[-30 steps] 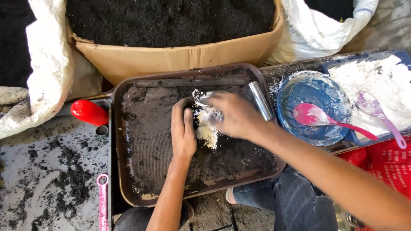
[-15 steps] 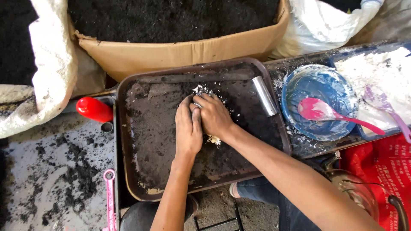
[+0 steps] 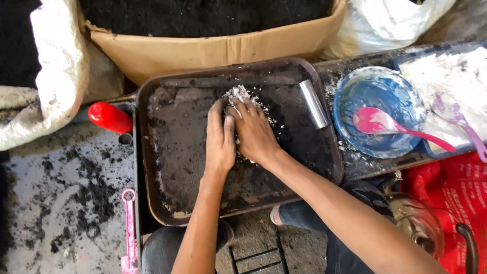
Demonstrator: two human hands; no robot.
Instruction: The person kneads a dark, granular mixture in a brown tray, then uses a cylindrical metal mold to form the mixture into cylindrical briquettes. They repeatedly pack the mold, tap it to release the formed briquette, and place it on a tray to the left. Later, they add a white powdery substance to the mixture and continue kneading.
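Compared with the frame half a second earlier, both hands are seen lower and flatter on the tray (image 3: pixel 152 152). One second earlier the right hand (image 3: pixel 253 133) was raised over the white powder (image 3: pixel 238 94) with a clump gathered under it; now it is laid palm down beside the left hand (image 3: pixel 219 139). The heap, formerly between the hands, is now exposed just beyond the fingertips.

The hands are placed side by side, touching along their inner edges, near the tray's centre. The fingers (image 3: pixel 217 114) of the left hand are held straight and pressed together. The fingers of the right hand are slightly spread and flat on the dark soil. Nothing is pinched. The powder lies at the far side of the tray, touching the fingertips of both hands, with white flecks scattered to the right of them.

A metal tube (image 3: pixel 313 104) lies near the tray's right wall. A blue bowl (image 3: pixel 355 96) with a pink spoon (image 3: pixel 385 124) stands right of the tray. A red bottle (image 3: pixel 109 117) lies to the left, and a cardboard box (image 3: pixel 203 48) of soil behind.
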